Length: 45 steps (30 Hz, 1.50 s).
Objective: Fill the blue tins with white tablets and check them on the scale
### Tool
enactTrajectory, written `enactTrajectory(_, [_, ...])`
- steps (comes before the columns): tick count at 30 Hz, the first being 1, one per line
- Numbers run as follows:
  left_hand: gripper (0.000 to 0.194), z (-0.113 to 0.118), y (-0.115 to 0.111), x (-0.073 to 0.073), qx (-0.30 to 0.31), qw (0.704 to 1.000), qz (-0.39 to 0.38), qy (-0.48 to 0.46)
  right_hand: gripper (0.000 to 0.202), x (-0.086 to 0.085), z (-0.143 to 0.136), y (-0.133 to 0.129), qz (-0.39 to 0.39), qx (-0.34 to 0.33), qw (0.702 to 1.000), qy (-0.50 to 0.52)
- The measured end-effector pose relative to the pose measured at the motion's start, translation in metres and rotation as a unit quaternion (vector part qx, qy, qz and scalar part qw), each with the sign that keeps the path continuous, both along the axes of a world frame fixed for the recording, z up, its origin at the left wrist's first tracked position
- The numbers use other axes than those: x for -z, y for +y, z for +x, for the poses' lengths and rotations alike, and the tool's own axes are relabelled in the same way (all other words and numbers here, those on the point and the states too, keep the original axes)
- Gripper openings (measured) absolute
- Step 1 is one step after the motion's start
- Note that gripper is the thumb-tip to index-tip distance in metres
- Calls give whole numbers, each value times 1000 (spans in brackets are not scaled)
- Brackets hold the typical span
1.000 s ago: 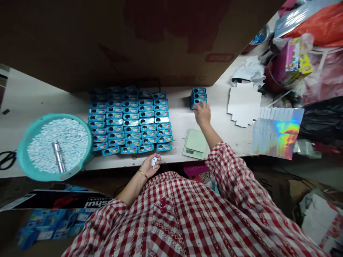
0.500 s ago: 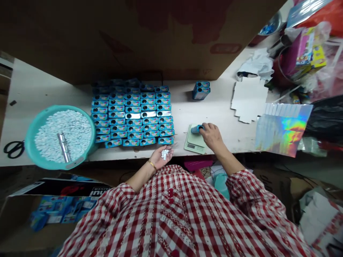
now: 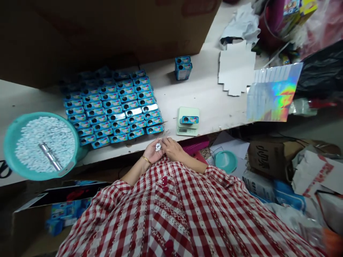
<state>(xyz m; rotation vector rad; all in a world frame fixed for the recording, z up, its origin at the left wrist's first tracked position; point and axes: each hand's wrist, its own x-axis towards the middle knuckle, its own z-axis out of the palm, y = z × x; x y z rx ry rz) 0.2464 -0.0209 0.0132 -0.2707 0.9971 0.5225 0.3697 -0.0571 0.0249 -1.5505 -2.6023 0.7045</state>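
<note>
My left hand is cupped palm up at the front edge of the table, closed around a small heap of white candies. Against its fingers rests my right hand, with fingertips pinched together beside the heap; whatever they grip is hidden. A small blue box lies on the pale green digital scale, touched by neither hand. To the left, close rows of similar blue boxes cover the table, and a teal basin contains many white candies with a shiny metal tube on top.
A large cardboard box walls off the back of the table. Two blue boxes stand behind the scale. At right lie a white cut-out card and a shiny holographic sheet. Below the edge sits a small teal bowl.
My right hand has let go of the blue box on the scale and come left to my left hand. The camera view has shifted and turned.
</note>
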Motion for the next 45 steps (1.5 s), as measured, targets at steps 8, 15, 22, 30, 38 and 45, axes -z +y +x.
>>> enactTrajectory(8, [33, -6, -9, -6, 31, 999, -8, -6, 19, 5, 5, -1, 5, -81, 996, 27])
enactTrajectory(15, [31, 0, -9, -7, 8, 1000, 5, 3, 16, -4, 16, 0, 30, -36, 998, 44])
enactTrajectory(22, [31, 12, -3, -8, 5, 1000, 3, -10, 13, -6, 34, 8, 73, 46, 991, 107])
enactTrajectory(30, [33, 19, 8, -10, 38, 998, 37, -33, 20, -8, 109, 49, 120, 205, 971, -3])
enactTrajectory(38, [33, 22, 5, -11, 35, 999, 25, -29, 25, 7, 118, 55, 78, 210, 974, 20])
enactTrajectory(45, [34, 27, 4, -12, 26, 999, 25, -40, 29, 3, 73, 21, 124, 172, 972, 101])
